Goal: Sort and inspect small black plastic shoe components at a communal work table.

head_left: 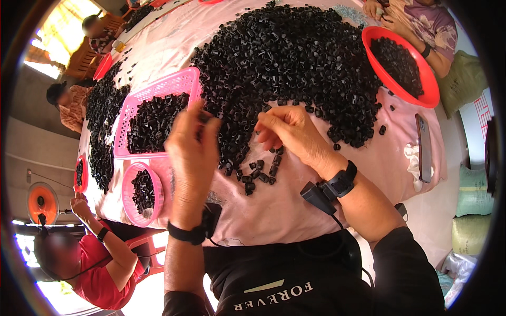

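Note:
My left hand [191, 139], smeared by motion, is over the right edge of a pink mesh basket [163, 80] filled with small black plastic parts. Its fingers are closed, and a dark small part seems to be between the thumb and fingers. To the right, my right hand [293, 130] is raised with thumb and fingers pinched together; what they hold, if anything, is hidden. Behind both hands spreads a big heap of short, black, ring-like plastic parts [284, 58]. Several loose black parts [258, 171] lie on the pink cloth just below and between my hands.
A round pink tub [159, 197] of black pieces stands near left. At far right is a red basin [433, 97] with dark parts, next to another person's arms. A phone [423, 147] lies on white cloth. Other people sit along the left, beside another black heap [100, 137].

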Available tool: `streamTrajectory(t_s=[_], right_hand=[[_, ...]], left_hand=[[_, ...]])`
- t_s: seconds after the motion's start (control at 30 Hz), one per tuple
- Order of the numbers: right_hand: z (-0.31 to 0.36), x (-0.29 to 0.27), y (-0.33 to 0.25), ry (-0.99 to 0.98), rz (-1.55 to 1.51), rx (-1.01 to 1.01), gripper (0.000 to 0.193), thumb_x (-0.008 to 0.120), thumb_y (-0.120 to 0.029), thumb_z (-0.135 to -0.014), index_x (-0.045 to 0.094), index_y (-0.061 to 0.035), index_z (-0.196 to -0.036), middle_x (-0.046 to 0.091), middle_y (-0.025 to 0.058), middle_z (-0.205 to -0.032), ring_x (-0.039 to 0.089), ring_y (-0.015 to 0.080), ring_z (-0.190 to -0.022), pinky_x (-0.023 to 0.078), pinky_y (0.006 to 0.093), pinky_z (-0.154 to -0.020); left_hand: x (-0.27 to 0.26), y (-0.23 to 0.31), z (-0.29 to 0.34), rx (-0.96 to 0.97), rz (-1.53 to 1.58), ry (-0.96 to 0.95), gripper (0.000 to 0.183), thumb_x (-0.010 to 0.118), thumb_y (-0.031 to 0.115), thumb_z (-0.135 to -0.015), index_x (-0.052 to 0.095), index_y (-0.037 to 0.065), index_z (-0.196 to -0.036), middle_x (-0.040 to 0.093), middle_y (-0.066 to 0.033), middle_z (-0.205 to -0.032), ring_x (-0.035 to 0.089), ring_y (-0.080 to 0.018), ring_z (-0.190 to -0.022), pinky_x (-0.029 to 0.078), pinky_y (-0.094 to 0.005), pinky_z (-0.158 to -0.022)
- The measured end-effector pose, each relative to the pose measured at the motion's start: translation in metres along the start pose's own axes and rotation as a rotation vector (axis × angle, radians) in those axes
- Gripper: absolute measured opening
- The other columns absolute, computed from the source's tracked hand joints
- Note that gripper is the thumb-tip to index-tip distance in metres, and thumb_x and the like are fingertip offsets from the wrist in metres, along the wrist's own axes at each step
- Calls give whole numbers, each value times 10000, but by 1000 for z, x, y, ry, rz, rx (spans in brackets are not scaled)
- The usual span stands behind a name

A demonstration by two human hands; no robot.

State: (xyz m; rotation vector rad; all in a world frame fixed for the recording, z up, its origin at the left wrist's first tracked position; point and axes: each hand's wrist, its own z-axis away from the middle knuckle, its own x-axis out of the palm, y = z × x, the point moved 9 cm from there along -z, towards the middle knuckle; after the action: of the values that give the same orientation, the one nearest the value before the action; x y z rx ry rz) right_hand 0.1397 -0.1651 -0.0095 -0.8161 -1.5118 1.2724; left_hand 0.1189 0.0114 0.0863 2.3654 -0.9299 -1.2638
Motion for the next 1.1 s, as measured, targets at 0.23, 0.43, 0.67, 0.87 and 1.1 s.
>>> streamTrajectory(t_s=[0.23, 0.43, 0.67, 0.87, 1.1], right_hand=[[2, -19, 4, 152, 332, 82, 354, 606, -252, -1018, 671, 19, -800, 681, 68, -658, 649, 105, -538, 517, 243, -505], [-2, -9, 13, 58, 250, 48, 358, 572, -283, -1030, 662, 24, -870, 717, 100, -771, 717, 159, -641, 561, 269, -577], [-4, -10, 6, 115, 60, -53, 331, 561, -325, -1054, 665, -18, -989, 702, 61, -848, 694, 118, -721, 547, 228, -639], [-2, -27, 13, 246, 48, -2, 319, 568, -331, -1044, 661, -36, -967, 683, 46, -797, 664, 113, -657, 527, 244, -581], [-3, -12, 16, 156, 32, 4, 345, 589, -372, -1035, 670, -40, -986, 681, 42, -852, 675, 114, -740, 559, 245, -643]], left_hand=[[13, 3, 24, -95, 66, -381, 238, 705, -6, -842, 739, 17, -1076, 724, -107, -1006, 665, -234, -721, 551, -336, -691], [60, 50, 92, 113, 185, -882, 180, 696, 37, -860, 743, 23, -1032, 682, -134, -891, 681, -316, -772, 545, -393, -696], [49, 37, 70, -8, -31, -661, 237, 684, 18, -865, 723, 21, -1099, 658, -150, -902, 673, -333, -774, 542, -403, -706], [75, 60, 98, 84, 209, -866, 303, 624, 1, -892, 650, 11, -1194, 646, -171, -950, 673, -361, -878, 541, -416, -758], [41, 33, 66, -28, 64, -539, 321, 658, 1, -877, 639, -26, -1196, 663, -178, -975, 674, -323, -827, 535, -395, -714]])
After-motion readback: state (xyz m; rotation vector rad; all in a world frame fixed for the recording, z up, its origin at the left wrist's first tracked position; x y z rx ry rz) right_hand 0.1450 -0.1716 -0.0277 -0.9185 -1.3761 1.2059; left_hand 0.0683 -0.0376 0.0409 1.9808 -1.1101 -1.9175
